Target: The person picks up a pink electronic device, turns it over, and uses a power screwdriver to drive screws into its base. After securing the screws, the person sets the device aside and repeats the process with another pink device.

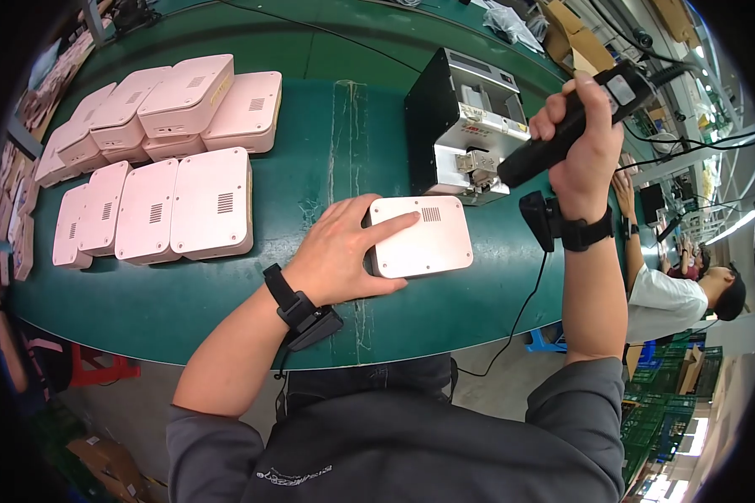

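My left hand (pixel 337 250) grips the left end of a pale pink plastic box (pixel 436 245) lying flat on the green table. The index finger rests on its top near the slotted vent; the thumb is at the near edge. Small screw holes mark the corners. My right hand (pixel 580 142) is wrapped round a black electric screwdriver (pixel 538 158), raised and tilted down to the left. Its lower end is at the metal outlet of a black and silver screw feeder (pixel 470 126); whether the bit touches a screw cannot be made out.
Several like pink boxes (pixel 211 205) stand in rows and stacks at the left of the table (pixel 310 323). A cord (pixel 524 306) hangs from the right wrist strap. A co-worker (pixel 671 298) is at the right. Cardboard (pixel 575 38) lies at the far right.
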The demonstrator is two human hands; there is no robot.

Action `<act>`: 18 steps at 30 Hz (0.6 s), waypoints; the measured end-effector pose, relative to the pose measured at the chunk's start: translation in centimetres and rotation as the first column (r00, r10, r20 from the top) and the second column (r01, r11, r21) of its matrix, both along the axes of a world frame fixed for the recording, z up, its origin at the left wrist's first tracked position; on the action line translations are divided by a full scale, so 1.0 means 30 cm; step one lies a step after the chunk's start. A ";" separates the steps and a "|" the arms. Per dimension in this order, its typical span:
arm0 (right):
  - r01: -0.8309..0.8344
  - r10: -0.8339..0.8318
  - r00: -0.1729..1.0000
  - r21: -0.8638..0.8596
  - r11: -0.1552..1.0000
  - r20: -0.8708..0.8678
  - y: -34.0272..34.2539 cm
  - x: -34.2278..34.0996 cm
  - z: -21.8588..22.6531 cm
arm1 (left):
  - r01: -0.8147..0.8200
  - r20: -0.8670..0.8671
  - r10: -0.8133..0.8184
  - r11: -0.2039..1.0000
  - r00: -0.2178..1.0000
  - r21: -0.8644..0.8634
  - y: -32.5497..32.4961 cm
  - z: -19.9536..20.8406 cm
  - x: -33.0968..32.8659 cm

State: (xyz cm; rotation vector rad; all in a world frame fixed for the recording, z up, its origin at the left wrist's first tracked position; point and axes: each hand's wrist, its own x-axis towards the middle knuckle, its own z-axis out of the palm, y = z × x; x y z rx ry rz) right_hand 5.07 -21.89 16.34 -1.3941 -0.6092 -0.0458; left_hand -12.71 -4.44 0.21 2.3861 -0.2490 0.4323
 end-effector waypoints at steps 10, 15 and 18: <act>-0.310 0.309 0.950 -0.033 0.950 -0.035 0.057 -0.300 0.029 | 0.008 -0.008 -0.008 1.000 1.000 -0.001 -0.003 -0.013 0.005; -0.422 0.429 0.903 -0.224 0.878 -0.018 0.125 -0.372 0.023 | 0.013 0.026 -0.013 1.000 1.000 -0.009 0.002 -0.029 -0.001; -0.432 0.444 0.895 -0.294 0.852 -0.029 0.151 -0.397 0.019 | 0.018 0.050 -0.017 0.999 0.999 -0.032 0.002 -0.032 -0.003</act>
